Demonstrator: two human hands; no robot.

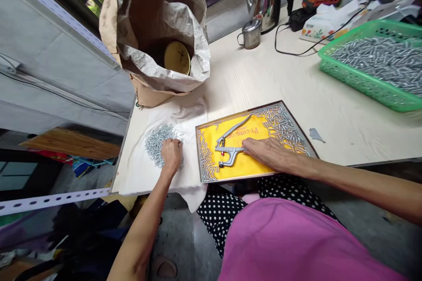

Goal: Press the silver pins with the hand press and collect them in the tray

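Observation:
My left hand [172, 154] rests at the right side of a pile of small silver metal pins [160, 140] on a white cloth [136, 171]. Its fingers are curled closed at the pins, and what they hold is hidden. My right hand [267, 153] is closed around the lower handle of silver spring-loaded pliers [230, 158]. The pliers' upper handle [233, 129] stands apart from the lower one, and the jaw points left. Beneath them is a shallow tray [198, 153] lined with a yellow sheet [245, 171]. Loose metal pins [285, 129] lie along the tray's left and right ends.
A large paper sack [148, 85] with a round yellowish container [177, 58] inside stands behind the cloth. A green basket [365, 81] full of metal pins sits at the right. A metal cup [251, 35], kettle [265, 4] and black cable [296, 54] are at the back.

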